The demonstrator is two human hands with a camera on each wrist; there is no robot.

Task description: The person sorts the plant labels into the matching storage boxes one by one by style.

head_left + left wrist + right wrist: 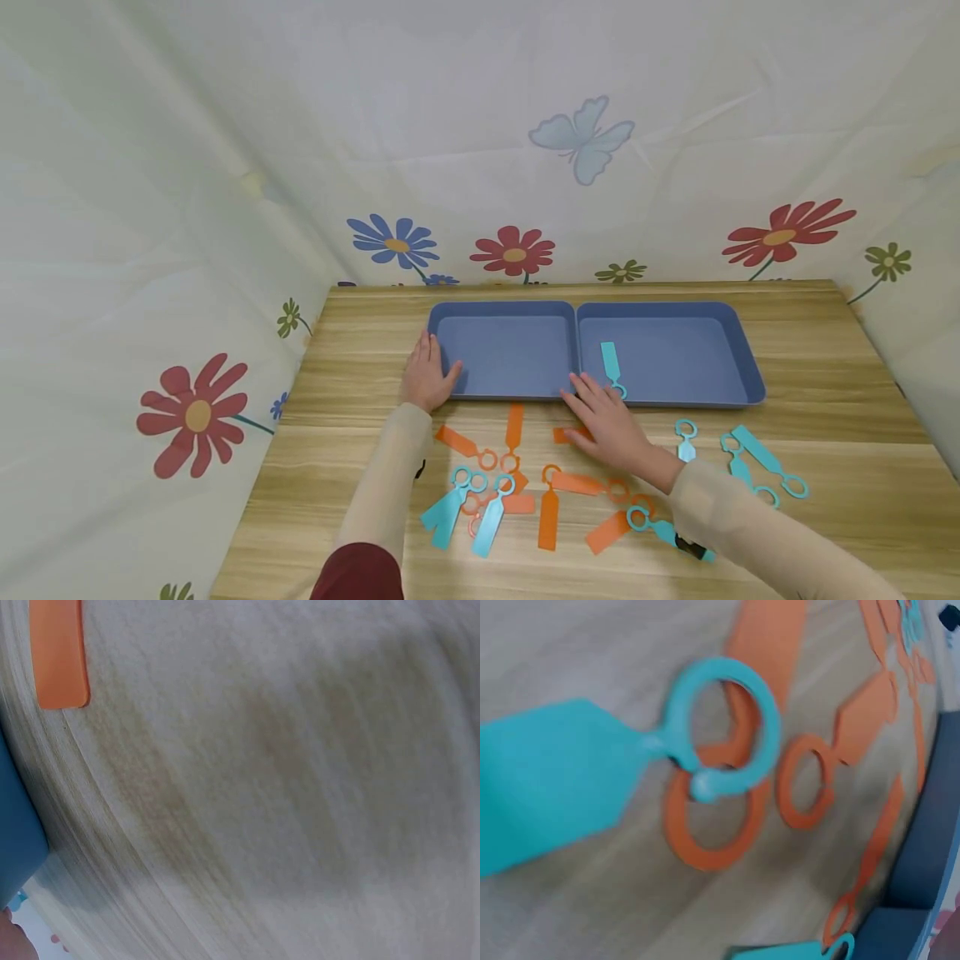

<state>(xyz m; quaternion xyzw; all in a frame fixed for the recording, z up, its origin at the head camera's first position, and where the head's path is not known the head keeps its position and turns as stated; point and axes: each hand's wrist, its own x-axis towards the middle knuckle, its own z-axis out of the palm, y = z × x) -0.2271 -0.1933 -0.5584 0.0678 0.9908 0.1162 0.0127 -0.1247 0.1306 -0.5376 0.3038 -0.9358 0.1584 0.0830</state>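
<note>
Two shallow blue trays stand side by side, a left tray [502,354] and a right tray [675,358]. My left hand [429,375] rests at the left tray's front left corner, fingers along the side wall and thumb reaching over the inside. The right hand [611,425] lies palm down with extended fingers at the front rims, near where the trays meet. One teal ring-ended tag [611,362] lies inside the right tray. Partly under the right hand is an orange tag [566,435]. In the right wrist view, a teal tag [547,780] overlaps orange ones.
Several orange tags [549,521] and teal tags [491,525] lie scattered, some overlapping, on the wooden table [322,483] before the trays. More teal tags [757,450] lie to the right. A flower-printed curtain [450,150] stands behind the table.
</note>
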